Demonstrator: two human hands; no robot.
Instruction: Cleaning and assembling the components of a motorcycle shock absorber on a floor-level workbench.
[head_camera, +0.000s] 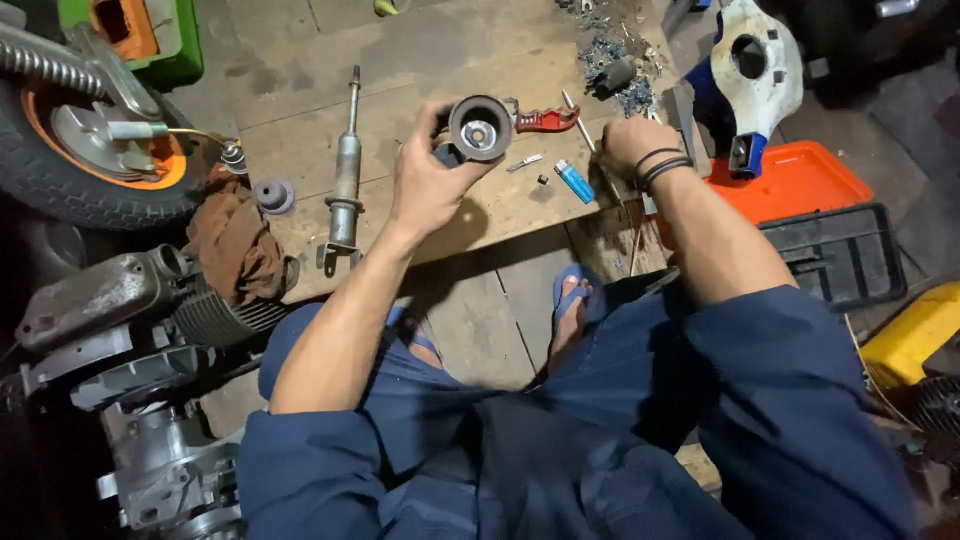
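The round cup-shaped metal part (481, 127), grey with a pale hub at its centre, is held up above the wooden board (420, 60) on the floor, its open face turned toward the camera. The left hand (432, 175) is clamped on it from below and behind, fingers curled round its back, thumb side along the rim. Just right of the part a red-handled tool (545, 121) juts out, touching or just behind the rim; I cannot tell whether it is fixed to the part or lies on the board.

The right hand (628, 145), with dark bands at the wrist, rests low on the board, fingers drawn together over a thin metal rod (585, 132); whether it truly grips the rod is hidden.

As a judgement: the part is carried by one hand only, clear of the board, so a slack grip could drop it onto the small loose pieces below, the blue lighter (574, 181), a tiny dark nut (542, 181) and a small silver piece (524, 162), and scatter them. Greasy fingers would make that likelier.

Farther left lie a shock absorber (346, 175), a small grey bushing (273, 195) and a brown rag (237, 250), beside a scooter wheel (90, 150) and an engine block (130, 320). To the right, an orange tray (800, 180) and a white and blue body panel (750, 65).
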